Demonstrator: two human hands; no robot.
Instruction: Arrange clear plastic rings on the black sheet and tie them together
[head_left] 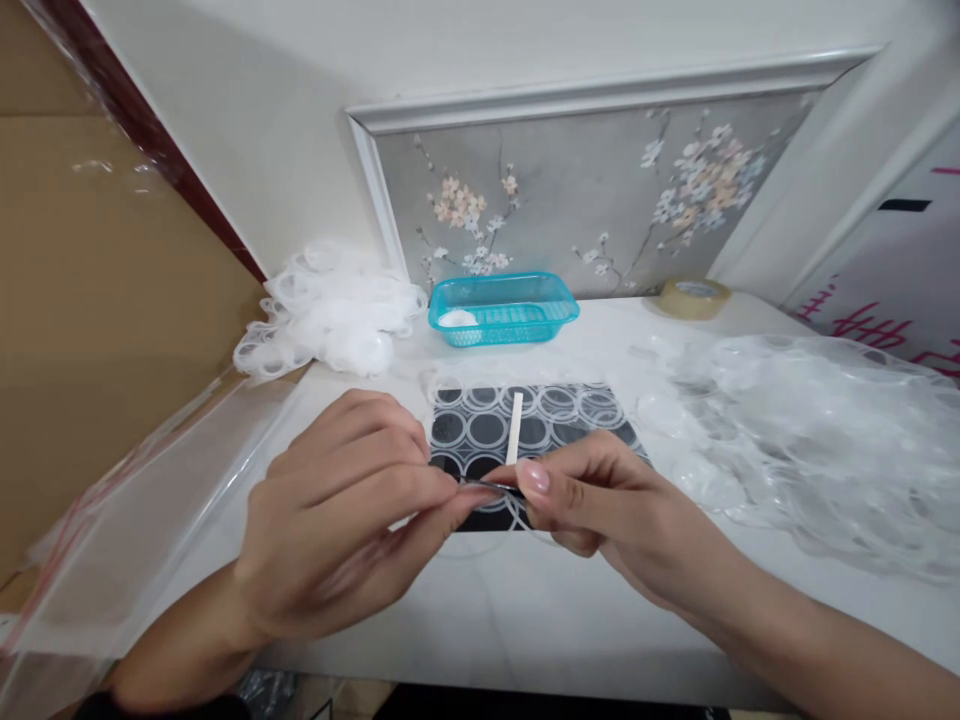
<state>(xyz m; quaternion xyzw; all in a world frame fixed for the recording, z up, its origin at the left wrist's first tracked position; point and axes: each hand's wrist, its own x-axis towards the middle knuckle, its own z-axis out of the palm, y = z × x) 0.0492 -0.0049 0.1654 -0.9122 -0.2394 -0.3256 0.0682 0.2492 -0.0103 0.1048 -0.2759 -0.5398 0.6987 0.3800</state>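
Note:
My left hand (349, 505) and my right hand (592, 490) meet in front of me, each closed in a pinch. Between their fingertips runs a thin dark piece (491, 484), too small to tell its kind. Thin clear rings (517, 516) show just beneath the fingers; whether they are held or hang loose I cannot tell. Behind the hands lies a black sheet (484, 468) with rows of clear rings on it. A narrow white strip (515, 425) lies across that sheet, its near end hidden by my right fingers.
A turquoise basket (504, 335) with a white item inside stands by the wall. Heaps of clear rings lie at left (337, 310) and right (817, 440). A tape roll (694, 298) sits at the back right. Plastic bags (165, 510) and cardboard (97, 300) border the left.

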